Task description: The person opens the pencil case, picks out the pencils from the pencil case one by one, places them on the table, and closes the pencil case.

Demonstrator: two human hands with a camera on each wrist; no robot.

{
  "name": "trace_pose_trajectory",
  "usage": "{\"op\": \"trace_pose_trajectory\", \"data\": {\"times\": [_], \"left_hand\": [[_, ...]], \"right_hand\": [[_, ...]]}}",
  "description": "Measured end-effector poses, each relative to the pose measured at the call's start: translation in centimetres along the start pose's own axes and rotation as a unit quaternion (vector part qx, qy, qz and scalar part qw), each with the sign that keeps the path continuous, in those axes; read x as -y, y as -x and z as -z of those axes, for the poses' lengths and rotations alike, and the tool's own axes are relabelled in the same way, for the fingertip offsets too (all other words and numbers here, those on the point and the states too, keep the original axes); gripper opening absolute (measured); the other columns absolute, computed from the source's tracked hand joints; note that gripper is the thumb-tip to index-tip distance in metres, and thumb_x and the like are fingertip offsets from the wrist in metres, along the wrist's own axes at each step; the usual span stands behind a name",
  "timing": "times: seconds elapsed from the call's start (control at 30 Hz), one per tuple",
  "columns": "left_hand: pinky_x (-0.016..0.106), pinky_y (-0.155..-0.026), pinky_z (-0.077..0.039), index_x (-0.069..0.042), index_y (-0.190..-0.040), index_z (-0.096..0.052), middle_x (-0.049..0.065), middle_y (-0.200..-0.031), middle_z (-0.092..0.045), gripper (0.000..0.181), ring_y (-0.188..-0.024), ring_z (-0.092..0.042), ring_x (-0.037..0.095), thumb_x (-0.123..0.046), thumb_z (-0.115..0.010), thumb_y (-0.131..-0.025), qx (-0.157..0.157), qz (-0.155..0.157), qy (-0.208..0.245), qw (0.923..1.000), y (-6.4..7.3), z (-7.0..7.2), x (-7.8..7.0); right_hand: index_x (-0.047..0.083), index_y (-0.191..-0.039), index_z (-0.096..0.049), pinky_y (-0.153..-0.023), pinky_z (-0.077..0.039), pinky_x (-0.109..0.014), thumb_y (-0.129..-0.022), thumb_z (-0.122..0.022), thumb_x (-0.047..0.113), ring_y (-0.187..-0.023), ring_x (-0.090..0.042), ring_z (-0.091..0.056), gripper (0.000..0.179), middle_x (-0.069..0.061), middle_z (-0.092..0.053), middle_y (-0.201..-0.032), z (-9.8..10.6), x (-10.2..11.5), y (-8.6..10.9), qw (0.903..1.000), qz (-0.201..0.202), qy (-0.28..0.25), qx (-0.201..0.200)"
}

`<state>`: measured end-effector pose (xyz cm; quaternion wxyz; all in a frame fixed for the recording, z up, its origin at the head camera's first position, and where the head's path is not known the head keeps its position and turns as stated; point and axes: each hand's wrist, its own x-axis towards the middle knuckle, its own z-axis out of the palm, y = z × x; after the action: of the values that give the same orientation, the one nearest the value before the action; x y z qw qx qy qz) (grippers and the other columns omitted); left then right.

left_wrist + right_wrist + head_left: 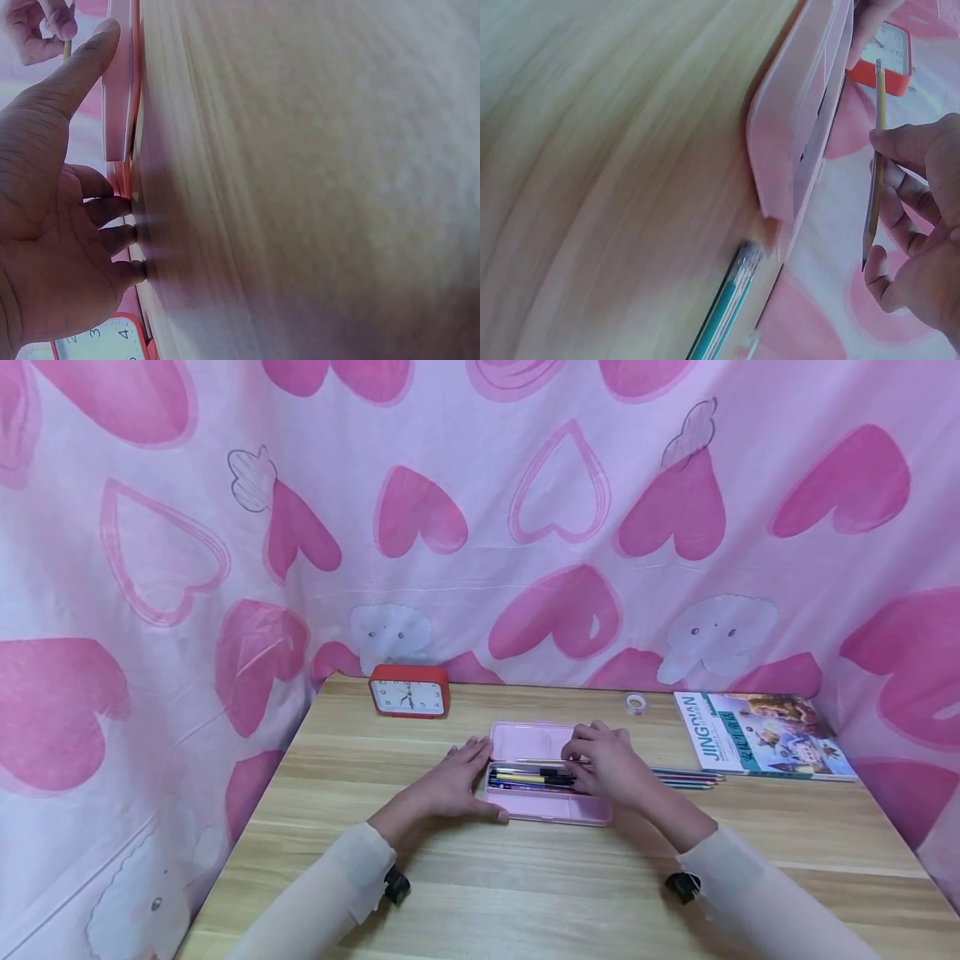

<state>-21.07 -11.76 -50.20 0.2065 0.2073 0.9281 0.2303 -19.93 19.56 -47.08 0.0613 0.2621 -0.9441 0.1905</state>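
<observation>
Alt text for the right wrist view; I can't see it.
The right hand pinches a yellow pencil above a pink pencil case. Nearby, loose pencils lie on the wooden table; part of the left hand and a red clock show behind.

Pink-and-white cloth (450, 585) printed with hearts and cartoon figures hangs behind the wood-grained table's (540, 893) far edge and along both side edges.

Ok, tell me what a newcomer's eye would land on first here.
Probably the pink heart-patterned curtain behind the table first, then the red clock at the table's far left. Next would come the open pink pencil case mid-table, with the right hand pinching a yellow pencil over it and the left hand at its left end.
</observation>
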Motion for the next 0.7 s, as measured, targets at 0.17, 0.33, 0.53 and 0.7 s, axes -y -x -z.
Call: {"op": "trace_pose_trajectory", "data": {"times": [0.17, 0.33, 0.53, 0.7], "left_hand": [[0.053, -0.144, -0.005, -0.019, -0.179, -0.015, 0.000, -0.189, -0.011, 0.138, -0.177, -0.001, 0.024, -0.079, -0.087, -0.078, -0.002, -0.001, -0.005, 1.0000, 0.0, 0.0, 0.0], [0.054, -0.144, -0.006, -0.020, -0.179, -0.015, 0.000, -0.189, -0.010, 0.138, -0.177, -0.001, 0.025, -0.078, -0.087, -0.077, -0.001, 0.001, 0.001, 1.0000, 0.2, 0.1, -0.1], [0.055, -0.144, -0.006, -0.021, -0.179, -0.016, -0.001, -0.189, -0.010, 0.137, -0.177, -0.001, 0.026, -0.078, -0.088, -0.077, -0.001, 0.004, 0.006, 1.0000, 0.1, 0.0, 0.0], [0.055, -0.144, -0.006, -0.021, -0.179, -0.015, -0.001, -0.189, -0.010, 0.138, -0.177, -0.001, 0.026, -0.079, -0.087, -0.077, -0.002, 0.003, 0.005, 1.0000, 0.0, 0.0, 0.1]], "right_hand": [[0.021, -0.103, -0.083, -0.083, -0.034, -0.041, -0.095, -0.087, 0.011, -0.100, -0.019, -0.055, 0.013, 0.006, -0.070, -0.103, 0.8, -1.2, 1.0, 0.9999, -0.010, -0.003, 0.001], [0.023, -0.103, -0.082, -0.083, -0.036, -0.045, -0.095, -0.084, 0.007, -0.100, -0.021, -0.055, 0.017, 0.004, -0.073, -0.105, 1.8, -2.8, 2.2, 0.9998, -0.017, 0.003, -0.004], [0.023, -0.102, -0.083, -0.086, -0.041, -0.052, -0.094, -0.086, 0.006, -0.099, -0.022, -0.056, 0.019, 0.005, -0.074, -0.103, 2.8, -4.7, 4.1, 0.9986, -0.048, 0.021, -0.004], [0.023, -0.103, -0.083, -0.085, -0.045, -0.055, -0.093, -0.087, 0.007, -0.099, -0.024, -0.057, 0.019, 0.002, -0.076, -0.105, 3.5, -6.4, 5.7, 0.9970, -0.068, 0.038, -0.004]]}}
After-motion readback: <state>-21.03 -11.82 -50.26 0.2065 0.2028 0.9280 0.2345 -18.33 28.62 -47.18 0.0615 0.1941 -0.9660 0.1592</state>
